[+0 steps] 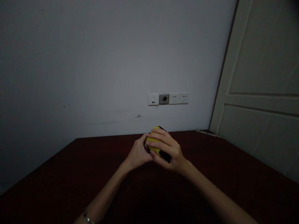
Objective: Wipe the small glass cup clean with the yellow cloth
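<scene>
Both my hands meet above the middle of a dark red-brown table (pixel 58 183). Between them is a small yellow and black object (pixel 154 140); I cannot make out what it is. My right hand (pixel 168 151) wraps over its top and right side with fingers curled round it. My left hand (pixel 138 153) grips it from the left, fingers closed against it. A thin bracelet (pixel 87 217) sits on my left wrist.
A white wall stands behind the table with a row of sockets and a switch (pixel 168 99). A pale panelled door (pixel 263 93) fills the right side. A thin flat strip (pixel 206 133) lies at the table's far right corner.
</scene>
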Motion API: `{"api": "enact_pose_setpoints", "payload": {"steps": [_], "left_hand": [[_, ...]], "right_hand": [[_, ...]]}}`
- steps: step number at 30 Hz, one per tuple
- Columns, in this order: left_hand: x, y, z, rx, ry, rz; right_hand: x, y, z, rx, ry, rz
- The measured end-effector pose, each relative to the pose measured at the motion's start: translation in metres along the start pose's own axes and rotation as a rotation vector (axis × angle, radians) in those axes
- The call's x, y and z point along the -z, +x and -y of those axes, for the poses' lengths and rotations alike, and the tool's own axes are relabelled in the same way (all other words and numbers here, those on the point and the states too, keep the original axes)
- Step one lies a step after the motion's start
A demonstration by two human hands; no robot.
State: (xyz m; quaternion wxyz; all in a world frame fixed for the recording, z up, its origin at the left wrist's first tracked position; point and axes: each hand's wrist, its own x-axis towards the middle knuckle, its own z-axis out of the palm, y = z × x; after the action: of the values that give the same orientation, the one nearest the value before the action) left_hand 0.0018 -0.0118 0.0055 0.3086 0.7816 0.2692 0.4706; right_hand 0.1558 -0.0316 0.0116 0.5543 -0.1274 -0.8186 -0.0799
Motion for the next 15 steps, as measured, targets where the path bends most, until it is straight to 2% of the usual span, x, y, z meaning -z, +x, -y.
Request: {"api": "enact_pose_setpoints", "payload": {"steps": [3,8,10,12,15], "left_hand": [[0.000,0.000,-0.002,0.021,-0.032,0.018],[-0.001,-0.002,-0.002,0.117,-0.201,0.068],[-0.002,-0.002,0.000,0.142,-0.298,0.068],[-0.003,-0.002,0.003,0.169,-0.360,0.049],[-0.003,0.001,0.006,0.162,-0.409,0.013]], "right_hand": [[0.001,-0.001,-0.004,-0.038,0.040,-0.058],[-0.004,-0.003,-0.013,-0.438,0.244,-0.271],[-0.007,-0.003,-0.014,-0.516,0.272,-0.323],[-0.008,-0.004,-0.010,-0.467,0.234,-0.342],[-0.008,-0.003,-0.003,-0.259,0.167,-0.288]]}}
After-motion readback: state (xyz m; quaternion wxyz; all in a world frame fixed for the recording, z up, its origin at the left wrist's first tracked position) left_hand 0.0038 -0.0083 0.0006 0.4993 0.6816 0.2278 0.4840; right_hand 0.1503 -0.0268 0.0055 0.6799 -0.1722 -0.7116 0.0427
